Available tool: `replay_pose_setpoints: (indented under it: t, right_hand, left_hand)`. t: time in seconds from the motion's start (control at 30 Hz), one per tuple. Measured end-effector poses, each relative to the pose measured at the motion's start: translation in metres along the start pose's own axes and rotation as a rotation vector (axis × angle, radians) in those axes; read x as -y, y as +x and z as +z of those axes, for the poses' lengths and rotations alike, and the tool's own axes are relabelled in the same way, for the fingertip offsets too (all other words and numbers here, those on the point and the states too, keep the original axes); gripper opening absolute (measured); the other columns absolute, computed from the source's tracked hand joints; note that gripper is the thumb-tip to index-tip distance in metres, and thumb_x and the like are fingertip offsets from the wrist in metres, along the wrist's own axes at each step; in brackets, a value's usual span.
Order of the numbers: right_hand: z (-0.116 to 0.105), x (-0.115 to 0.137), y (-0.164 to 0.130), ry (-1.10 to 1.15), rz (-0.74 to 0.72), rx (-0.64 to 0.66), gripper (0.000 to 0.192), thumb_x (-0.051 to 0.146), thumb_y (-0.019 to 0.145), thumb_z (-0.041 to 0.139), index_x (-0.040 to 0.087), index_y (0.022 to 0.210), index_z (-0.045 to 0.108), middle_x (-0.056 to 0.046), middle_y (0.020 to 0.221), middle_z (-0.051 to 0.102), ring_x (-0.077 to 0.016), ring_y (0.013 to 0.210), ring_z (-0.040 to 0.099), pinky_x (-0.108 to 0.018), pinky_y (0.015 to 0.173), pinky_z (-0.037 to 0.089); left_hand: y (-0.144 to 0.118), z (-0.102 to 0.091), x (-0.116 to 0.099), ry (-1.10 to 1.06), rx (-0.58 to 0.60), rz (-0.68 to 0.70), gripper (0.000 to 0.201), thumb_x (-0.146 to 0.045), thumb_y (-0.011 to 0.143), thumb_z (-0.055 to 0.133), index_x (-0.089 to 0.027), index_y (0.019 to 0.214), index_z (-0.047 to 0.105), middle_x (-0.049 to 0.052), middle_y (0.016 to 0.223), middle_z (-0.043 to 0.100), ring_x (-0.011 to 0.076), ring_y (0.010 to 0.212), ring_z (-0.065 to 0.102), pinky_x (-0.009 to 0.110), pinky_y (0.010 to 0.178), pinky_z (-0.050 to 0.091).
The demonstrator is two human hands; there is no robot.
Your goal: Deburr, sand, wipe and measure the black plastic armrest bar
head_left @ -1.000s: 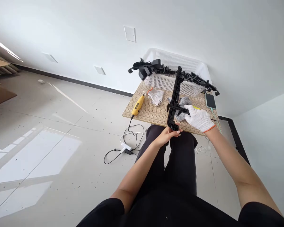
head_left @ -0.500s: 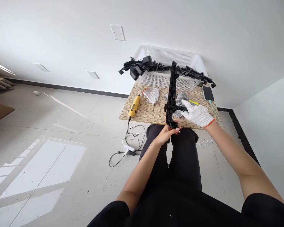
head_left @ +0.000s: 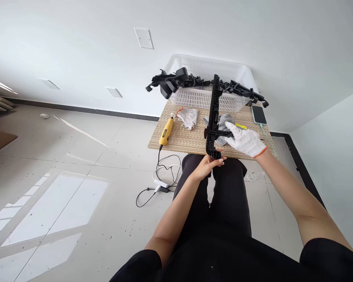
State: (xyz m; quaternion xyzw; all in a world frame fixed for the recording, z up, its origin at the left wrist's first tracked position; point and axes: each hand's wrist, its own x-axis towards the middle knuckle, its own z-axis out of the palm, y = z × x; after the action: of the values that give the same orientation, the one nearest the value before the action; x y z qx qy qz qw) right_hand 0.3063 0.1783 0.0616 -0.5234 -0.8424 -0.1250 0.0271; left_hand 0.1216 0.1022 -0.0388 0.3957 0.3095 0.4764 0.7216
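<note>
The bare left hand point(head_left: 207, 166) grips the near end of a long black plastic bracket point(head_left: 213, 117), ribbed and notched along its length; the bracket stands nearly upright over the near edge of the table point(head_left: 182, 139), its far end reaching up in front of the basket point(head_left: 207, 100). The right hand point(head_left: 244, 140), in a white knit glove with an orange cuff, closes on a short side arm that juts from the bracket's lower part; both hands are grasping the one piece.

The table is small, with a striped wood-grain top; its near edge lies just above the person's knees. On it lie a yellow rotary tool point(head_left: 166, 132) whose black cord drops off the left edge to the floor, a loose white glove point(head_left: 188, 116), a grey cloth point(head_left: 223, 122) behind the bracket, and a phone point(head_left: 258, 114) near the right edge. The white basket is latticed, set against the wall; more black parts point(head_left: 176, 81) lie across its rim, overhanging both sides. Bare pale floor lies open to the left; a wall stands close on the right.
</note>
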Motion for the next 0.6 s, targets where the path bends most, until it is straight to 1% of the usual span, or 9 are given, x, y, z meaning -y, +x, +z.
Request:
replay_pose_setpoints:
  t: [0.1, 0.17, 0.27, 0.33, 0.43, 0.5, 0.53, 0.6]
  right_hand:
    - [0.005, -0.004, -0.006, 0.036, 0.031, -0.066, 0.071, 0.053, 0.1, 0.034, 0.012, 0.157, 0.037, -0.019, 0.139, 0.063, -0.0316, 0.1, 0.07, -0.037, 0.077, 0.05]
    - [0.008, -0.007, -0.011, 0.071, 0.106, -0.105, 0.071, 0.051, 0.1, 0.033, 0.009, 0.157, 0.036, -0.02, 0.144, 0.058, -0.0323, 0.105, 0.069, -0.04, 0.081, 0.052]
    - [0.008, -0.013, -0.018, 0.154, 0.281, -0.181, 0.072, 0.05, 0.098, 0.036, 0.006, 0.156, 0.035, -0.022, 0.145, 0.056, -0.0337, 0.115, 0.066, -0.043, 0.091, 0.052]
    - [0.007, -0.018, -0.023, 0.213, 0.429, -0.21, 0.074, 0.049, 0.097, 0.037, 0.008, 0.158, 0.029, -0.023, 0.139, 0.06, -0.0347, 0.113, 0.066, -0.046, 0.092, 0.051]
    - [0.014, -0.031, -0.032, 0.293, 0.646, -0.156, 0.077, 0.047, 0.096, 0.038, 0.012, 0.16, 0.015, -0.024, 0.132, 0.062, -0.037, 0.109, 0.066, -0.051, 0.088, 0.05]
    - [0.024, -0.041, -0.037, 0.321, 0.754, -0.094, 0.078, 0.042, 0.094, 0.04, 0.011, 0.16, 0.011, -0.026, 0.136, 0.058, -0.0381, 0.114, 0.063, -0.052, 0.089, 0.049]
    - [0.031, -0.046, -0.039, 0.321, 0.787, -0.067, 0.079, 0.039, 0.093, 0.042, 0.01, 0.16, 0.012, -0.028, 0.138, 0.056, -0.0382, 0.116, 0.062, -0.053, 0.089, 0.049]
    - [0.044, -0.054, -0.042, 0.277, 0.733, -0.038, 0.079, 0.035, 0.089, 0.045, 0.003, 0.157, 0.018, -0.032, 0.137, 0.054, -0.0389, 0.115, 0.062, -0.053, 0.087, 0.051]
  left_hand:
    - [0.0, 0.001, -0.002, -0.004, 0.005, 0.003, 0.061, -0.039, 0.076, 0.082, -0.018, 0.13, 0.062, 0.008, 0.103, 0.074, 0.0157, 0.087, 0.066, 0.032, 0.081, 0.047]
    - [0.0, 0.001, -0.002, -0.002, 0.013, 0.004, 0.062, -0.04, 0.076, 0.082, -0.018, 0.13, 0.062, 0.008, 0.102, 0.073, 0.0156, 0.087, 0.065, 0.032, 0.081, 0.047]
    - [-0.001, 0.001, -0.002, 0.009, 0.013, -0.001, 0.061, -0.04, 0.077, 0.081, -0.018, 0.13, 0.061, 0.009, 0.103, 0.073, 0.016, 0.087, 0.065, 0.032, 0.082, 0.047]
    - [-0.001, 0.001, -0.001, 0.012, 0.004, -0.002, 0.061, -0.04, 0.077, 0.081, -0.018, 0.131, 0.061, 0.009, 0.104, 0.073, 0.0158, 0.087, 0.065, 0.032, 0.082, 0.047]
    - [-0.001, 0.001, 0.0, 0.002, 0.005, 0.0, 0.063, -0.04, 0.077, 0.081, -0.02, 0.133, 0.06, 0.008, 0.103, 0.073, 0.0149, 0.086, 0.065, 0.032, 0.082, 0.046]
    - [-0.001, 0.001, 0.001, -0.003, 0.009, -0.001, 0.064, -0.04, 0.076, 0.081, -0.021, 0.134, 0.06, 0.007, 0.103, 0.074, 0.015, 0.086, 0.065, 0.032, 0.082, 0.046]
    - [-0.001, 0.002, 0.001, -0.003, 0.011, -0.004, 0.065, -0.04, 0.076, 0.081, -0.021, 0.134, 0.06, 0.007, 0.103, 0.074, 0.0152, 0.086, 0.065, 0.032, 0.082, 0.046]
    - [-0.001, 0.002, 0.001, -0.004, 0.013, -0.009, 0.065, -0.04, 0.076, 0.082, -0.021, 0.135, 0.06, 0.007, 0.103, 0.074, 0.0157, 0.087, 0.065, 0.032, 0.082, 0.046]
